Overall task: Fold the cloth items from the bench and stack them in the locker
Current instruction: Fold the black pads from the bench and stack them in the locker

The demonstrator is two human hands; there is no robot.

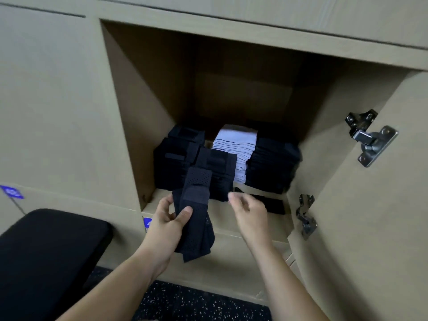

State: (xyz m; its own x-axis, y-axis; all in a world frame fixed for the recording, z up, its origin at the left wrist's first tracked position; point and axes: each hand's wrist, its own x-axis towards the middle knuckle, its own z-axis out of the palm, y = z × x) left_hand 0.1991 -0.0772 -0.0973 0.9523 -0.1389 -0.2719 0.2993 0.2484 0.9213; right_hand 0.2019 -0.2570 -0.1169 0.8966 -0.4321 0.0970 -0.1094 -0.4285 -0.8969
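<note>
beige locker [139, 126] standing open with dark stacks [178, 163] inside, left hand [166, 218] pinching a folded dark cloth [196, 212], right hand [249, 210] hovering beside, fingers loosely curled, holding nothing

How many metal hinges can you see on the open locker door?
2. The upper hinge is high on the open locker door; the lower hinge is below it, along the same edge. Others may be out of frame.

Premises present as a gym changing room: a bank of beige laminate lockers [58, 100] bearing blue labels [11, 192], one door [370, 228] open on steel hinges [370, 137], a black padded bench [46, 251] alongside, and black speckled rubber flooring [196, 304] underfoot.
</note>
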